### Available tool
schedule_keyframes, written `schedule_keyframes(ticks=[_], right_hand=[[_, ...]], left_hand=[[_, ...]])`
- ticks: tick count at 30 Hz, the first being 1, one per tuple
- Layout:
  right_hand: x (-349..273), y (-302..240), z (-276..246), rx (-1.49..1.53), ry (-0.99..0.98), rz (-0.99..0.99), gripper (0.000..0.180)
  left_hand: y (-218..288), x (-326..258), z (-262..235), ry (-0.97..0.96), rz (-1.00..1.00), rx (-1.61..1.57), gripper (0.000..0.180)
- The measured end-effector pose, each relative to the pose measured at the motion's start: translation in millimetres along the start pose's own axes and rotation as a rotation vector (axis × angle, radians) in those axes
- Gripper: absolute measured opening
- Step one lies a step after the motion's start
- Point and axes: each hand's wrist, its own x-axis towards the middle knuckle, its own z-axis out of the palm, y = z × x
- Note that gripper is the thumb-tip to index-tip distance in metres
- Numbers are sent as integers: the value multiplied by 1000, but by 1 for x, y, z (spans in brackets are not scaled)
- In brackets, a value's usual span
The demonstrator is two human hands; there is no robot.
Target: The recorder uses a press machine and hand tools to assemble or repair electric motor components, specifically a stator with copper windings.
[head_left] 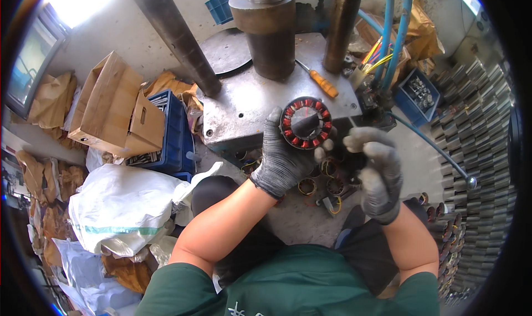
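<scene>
My left hand [286,160], in a grey work glove, grips a ring-shaped motor stator [288,132] with red and black segments around its rim. The stator is tilted face up, just in front of the steel press table [233,111]. To its right is my gloved right hand [381,172], raised and slightly blurred, its fingers curled together. A thin, pale sliver shows at its fingertips; what it is I cannot make out. An orange-handled screwdriver [324,84] lies on the press table beyond the stator.
The press ram [271,39] stands between two steel columns [180,42]. A cardboard box [113,111] sits on a blue crate [176,133] at left, near a white sack [122,205]. Several wound stators [306,186] lie below my hands. Stacked metal parts [476,150] line the right.
</scene>
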Motion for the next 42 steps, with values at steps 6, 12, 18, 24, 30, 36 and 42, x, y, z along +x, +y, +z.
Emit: schedule_keyframes(ticks=[6,12,18,24,30,36,42], right_hand=[[8,-26,-18,-25,-19,127,28],[6,-19,-16,-35,-16,159,22],[9,-21,-23,3,-14,200,32],[9,-25,-18,-108,-16,223,25],[7,-23,-23,-197,-26,170,24],[8,-19,-18,-179,8,174,22],[12,-20,-20,-297,-37,121,20]], left_hand=[[-3,-6,7,19,51,40,101],[-10,-2,3,51,86,121,106],[-14,5,0,158,150,96,101],[-22,5,-2,224,142,195,93],[-27,6,7,317,220,305,80],[-23,3,-4,265,201,386,87],[-25,3,-8,255,189,406,82]])
